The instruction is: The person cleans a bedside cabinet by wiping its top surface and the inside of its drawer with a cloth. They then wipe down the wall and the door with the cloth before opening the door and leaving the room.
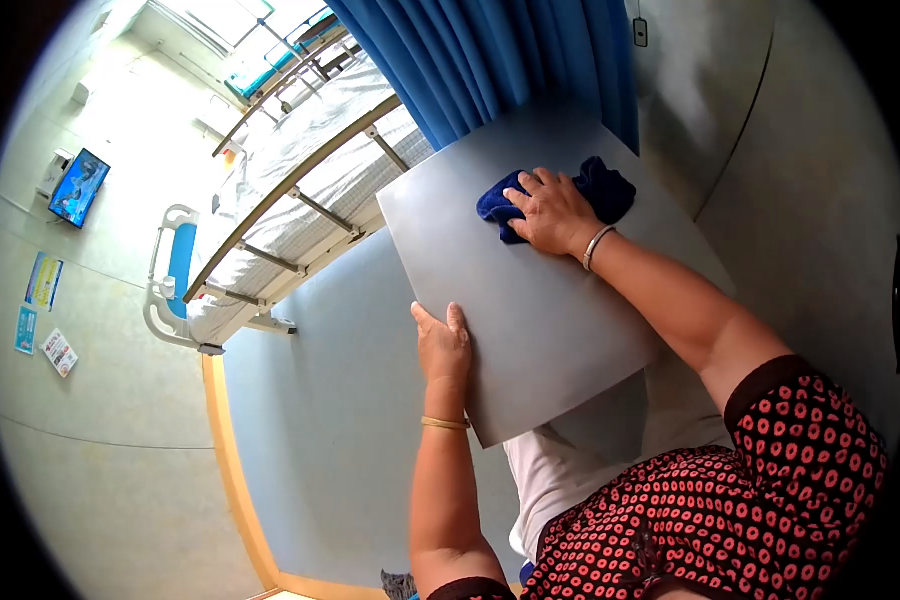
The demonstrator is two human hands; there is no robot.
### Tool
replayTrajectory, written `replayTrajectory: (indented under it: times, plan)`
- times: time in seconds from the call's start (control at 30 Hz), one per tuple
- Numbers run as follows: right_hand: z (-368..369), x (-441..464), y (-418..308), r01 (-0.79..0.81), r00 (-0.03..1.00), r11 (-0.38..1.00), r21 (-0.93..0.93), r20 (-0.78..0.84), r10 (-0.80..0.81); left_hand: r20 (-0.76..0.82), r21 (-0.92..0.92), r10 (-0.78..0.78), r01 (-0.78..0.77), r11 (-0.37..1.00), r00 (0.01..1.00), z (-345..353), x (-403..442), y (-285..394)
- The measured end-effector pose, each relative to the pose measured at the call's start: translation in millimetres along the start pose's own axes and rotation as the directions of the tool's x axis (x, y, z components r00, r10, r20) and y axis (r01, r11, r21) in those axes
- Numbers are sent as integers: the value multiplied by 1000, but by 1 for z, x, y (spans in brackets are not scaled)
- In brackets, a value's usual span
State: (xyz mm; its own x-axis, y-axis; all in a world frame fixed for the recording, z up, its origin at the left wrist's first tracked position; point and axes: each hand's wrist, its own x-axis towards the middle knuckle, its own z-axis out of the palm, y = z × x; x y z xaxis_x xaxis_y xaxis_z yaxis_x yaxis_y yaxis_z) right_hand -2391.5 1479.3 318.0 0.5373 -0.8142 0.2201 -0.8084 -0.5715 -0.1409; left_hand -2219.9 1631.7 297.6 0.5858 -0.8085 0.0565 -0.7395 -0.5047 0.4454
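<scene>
- Right hand (550,215): palm down on the dark blue cloth (612,190), fingers spread over it; silver-coloured bangle (597,248) at the wrist.
- Dark blue cloth: bunched on top of the grey panel (530,320), toward the far end, near the blue curtain (530,50).
- Left hand (443,348): at the panel's left edge, two digits showing apart (the others are hidden; cannot tell whether it pinches the edge).
- Railed bed (315,150): beyond the panel, to the left.

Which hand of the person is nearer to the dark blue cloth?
Right. The right hand rests on the dark blue cloth; the left hand is away from it, at the grey panel's edge.
</scene>
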Motion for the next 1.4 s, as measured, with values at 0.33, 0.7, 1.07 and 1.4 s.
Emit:
replayTrajectory:
  times: [0.33, 0.7, 1.07, 1.4]
  plan:
    - [18, 99, 7, -70, 989, 997, -36, -136, 64, -22, -53, -21, 20, 998, 1000, 1, 22, 15]
    - [44, 188, 13, -52, 988, 997, -51, -147, 44, 18, -217, 11, -7, 976, 1000, -3, 21, 27]
    - [69, 200, -60, 88, 953, 996, -16, -289, -89, 83, -88, -93, 100, 991, 992, -6, 19, 34]
    - [46, 89, -90, 466, 855, 857, 220, -360, -373, -152, -105, 142, -159, 982, 978, 16, 21, 8]
